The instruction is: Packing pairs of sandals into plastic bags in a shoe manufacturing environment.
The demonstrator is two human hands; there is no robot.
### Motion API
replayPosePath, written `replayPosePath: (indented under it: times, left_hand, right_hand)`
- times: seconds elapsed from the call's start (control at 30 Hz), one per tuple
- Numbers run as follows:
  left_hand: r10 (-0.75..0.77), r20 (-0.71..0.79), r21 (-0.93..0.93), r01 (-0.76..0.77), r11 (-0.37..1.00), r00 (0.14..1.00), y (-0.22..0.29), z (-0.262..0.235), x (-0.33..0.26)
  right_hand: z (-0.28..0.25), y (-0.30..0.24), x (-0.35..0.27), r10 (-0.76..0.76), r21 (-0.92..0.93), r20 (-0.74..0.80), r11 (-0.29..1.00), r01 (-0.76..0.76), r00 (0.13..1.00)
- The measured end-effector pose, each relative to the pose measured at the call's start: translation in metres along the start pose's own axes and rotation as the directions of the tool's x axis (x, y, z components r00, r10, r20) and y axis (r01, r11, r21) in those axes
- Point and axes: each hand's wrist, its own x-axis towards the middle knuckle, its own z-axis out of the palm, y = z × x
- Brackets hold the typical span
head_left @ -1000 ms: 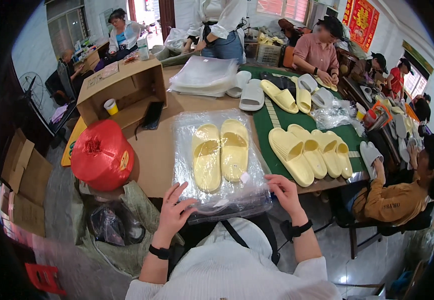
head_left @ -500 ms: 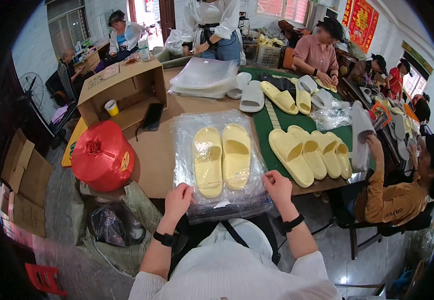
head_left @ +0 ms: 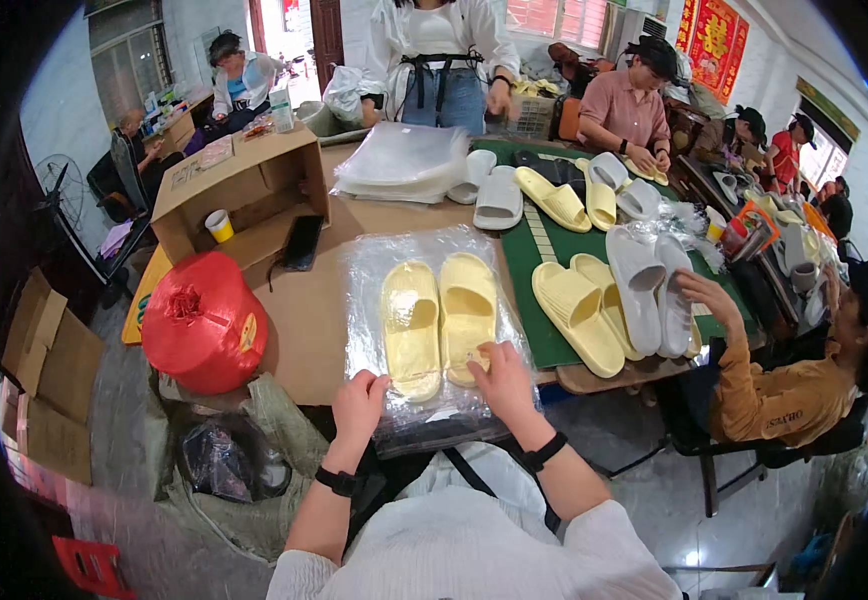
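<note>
While the clear bag (head_left: 424, 330) of yellow slippers (head_left: 441, 322) lies on the desk (head_left: 304, 330), both hands have shifted inward: left hand (head_left: 359, 405) pinches its near edge, right hand (head_left: 502, 378) presses flat on a slipper, apparently smoothing.

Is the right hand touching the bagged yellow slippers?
Touching. The head view shows the right hand pressed on the heel end of the yellow slippers through the clear plastic bag; the left hand grips the bag's near edge.

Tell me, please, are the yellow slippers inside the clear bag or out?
Inside: the yellow slippers lie side by side under the clear bag, whose film covers both.
</note>
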Motion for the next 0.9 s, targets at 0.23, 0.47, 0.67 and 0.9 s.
replayPosePath:
  times: [0.23,0.47,0.67,0.9]
  left_hand:
    - [-0.146,0.133,0.035,0.142,0.989,0.980,0.023,-0.010,0.014]
    - [-0.111,0.144,-0.204,0.139,0.969,0.983,0.029,0.006,0.025]
    - [-0.319,0.265,-0.584,0.414,0.698,0.910,0.038,0.020,0.026]
    - [-0.153,0.408,-0.759,0.427,0.491,0.900,0.042,0.035,0.028]
  right_hand:
    - [0.003,0.012,0.005,0.193,0.137,0.015,0.972,-0.193,0.981]
    - [0.008,0.013,-0.004,0.221,0.199,-0.039,0.957,-0.209,0.974]
    - [0.008,0.016,-0.003,0.205,0.203,-0.061,0.961,-0.189,0.977]
    - [0.012,0.026,-0.006,0.241,0.211,-0.115,0.954,-0.213,0.964]
